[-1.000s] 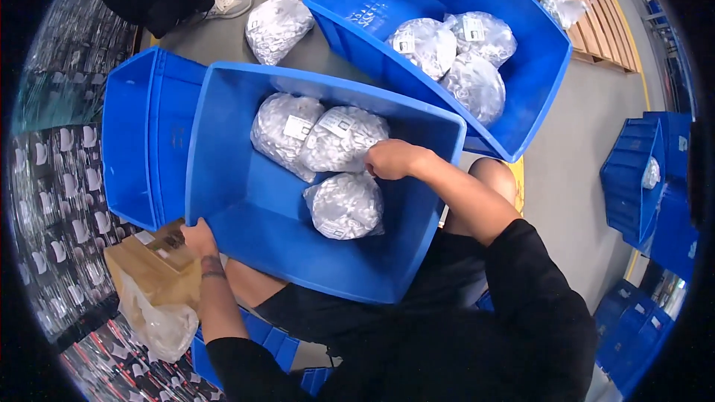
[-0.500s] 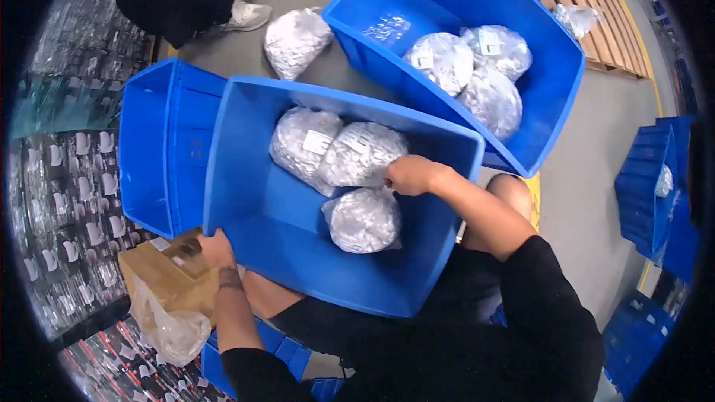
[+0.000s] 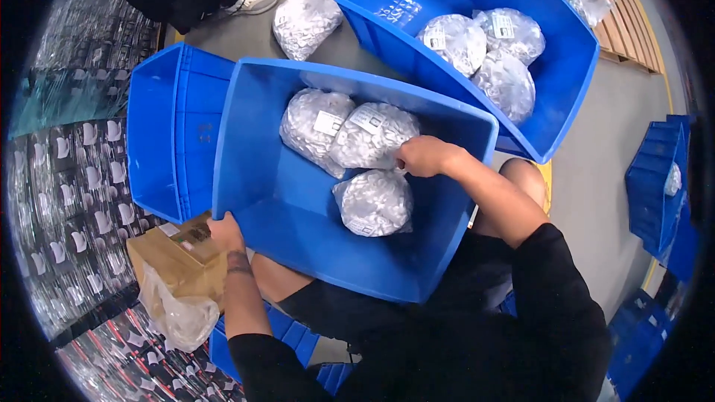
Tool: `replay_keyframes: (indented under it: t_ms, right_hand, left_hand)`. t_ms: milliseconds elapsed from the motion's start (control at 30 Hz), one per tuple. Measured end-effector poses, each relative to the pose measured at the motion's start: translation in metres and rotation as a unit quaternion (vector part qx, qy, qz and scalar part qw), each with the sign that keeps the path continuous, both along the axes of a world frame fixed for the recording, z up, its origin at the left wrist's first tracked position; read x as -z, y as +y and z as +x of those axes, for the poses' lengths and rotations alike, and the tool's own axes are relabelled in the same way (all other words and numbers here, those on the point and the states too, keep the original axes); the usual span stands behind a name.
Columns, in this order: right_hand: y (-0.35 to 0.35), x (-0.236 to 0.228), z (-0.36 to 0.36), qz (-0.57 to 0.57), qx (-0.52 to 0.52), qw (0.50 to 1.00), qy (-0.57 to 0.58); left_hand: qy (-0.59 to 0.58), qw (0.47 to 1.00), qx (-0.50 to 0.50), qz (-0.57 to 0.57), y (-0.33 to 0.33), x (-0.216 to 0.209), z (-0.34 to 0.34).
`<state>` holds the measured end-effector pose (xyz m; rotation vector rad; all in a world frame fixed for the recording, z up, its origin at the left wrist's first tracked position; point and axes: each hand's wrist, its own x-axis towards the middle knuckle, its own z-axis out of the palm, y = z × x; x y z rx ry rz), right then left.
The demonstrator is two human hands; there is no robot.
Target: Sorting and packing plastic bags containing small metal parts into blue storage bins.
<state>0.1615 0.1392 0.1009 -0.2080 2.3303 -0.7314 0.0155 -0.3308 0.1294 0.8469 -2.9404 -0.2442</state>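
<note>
A large blue plastic bin leans tilted in front of me, its mouth facing up. In it lie three clear plastic bags packed with small silvery-white pieces: a left bag, a labelled upper right bag and a lower bag. My right hand reaches over the bin's right side, fingers closed on plastic at the edge of the upper right bag, just above the lower one. My left hand is closed round the bin's rim at its near left corner.
Another blue bin with three similar bags stands beyond; a third blue bin is at left. One filled bag rests on the floor near a person's shoe. A cardboard box, wrapped stacks and a wooden pallet surround me.
The whole view has shifted slightly, so things appear a little higher and further right. Both hands keep their places on the bin and the bag.
</note>
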Motion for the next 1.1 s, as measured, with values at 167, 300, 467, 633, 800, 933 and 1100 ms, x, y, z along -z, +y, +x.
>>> replay_keyframes:
  t_ms: [167, 300, 467, 633, 800, 933, 1100]
  right_hand:
    - [0.002, -0.006, -0.002, -0.016, 0.032, 0.999, 0.024]
    - [0.004, 0.001, 0.000, -0.015, 0.030, 0.999, 0.030]
    - [0.004, -0.003, -0.006, -0.006, 0.007, 1.000, 0.012]
    - [0.002, -0.008, -0.005, -0.002, 0.002, 1.000, 0.006]
    - [0.001, -0.008, -0.004, 0.011, -0.001, 1.000, 0.009]
    - [0.002, -0.005, -0.004, 0.007, -0.002, 1.000, 0.017]
    - [0.004, -0.010, -0.005, 0.013, 0.006, 1.000, 0.001]
  left_hand:
    - [-0.003, 1.000, 0.008, 0.006, 0.005, -0.005, 0.004]
    - [-0.005, 1.000, 0.017, 0.014, 0.009, -0.006, 0.003]
    - [-0.014, 0.999, 0.030, 0.005, 0.009, -0.009, 0.000]
    - [-0.007, 1.000, 0.026, -0.014, 0.000, -0.004, 0.000]
    - [0.002, 0.999, 0.036, 0.007, -0.005, 0.001, -0.001]
    - [0.001, 0.999, 0.044, 0.001, -0.004, 0.000, 0.001]
    - [-0.008, 0.999, 0.038, 0.002, 0.002, -0.003, 0.000]
